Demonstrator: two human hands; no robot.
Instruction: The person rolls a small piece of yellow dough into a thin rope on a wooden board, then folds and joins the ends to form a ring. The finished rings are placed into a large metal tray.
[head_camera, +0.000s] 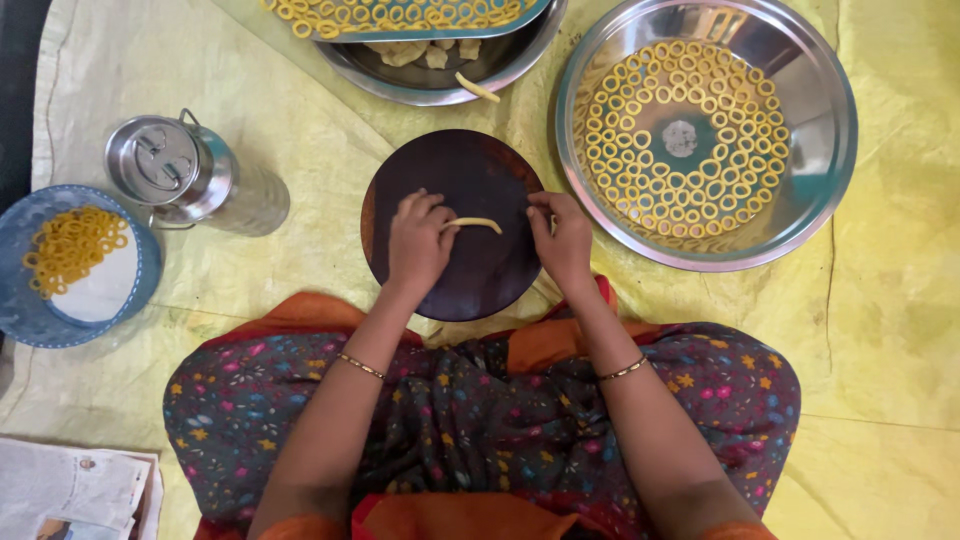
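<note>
A round dark wooden board (470, 170) lies on the yellow sheet in front of my crossed legs. On it rests a thin yellow strip of dough (478, 223), slightly curved. My left hand (418, 240) pinches the strip's left end between thumb and fingers. Just to the right of the strip, my right hand (560, 235) sits on the board with fingers curled together; whether it touches the strip's right end I cannot tell.
A large steel plate (815, 160) at right holds several dough rings. A steel bowl (440, 85) with dough pieces and a tray of rings (400, 15) lie beyond the board. At left stand a lidded steel can (185, 175) and a blue plate (30, 310) with rings. Newspaper (70, 490) bottom left.
</note>
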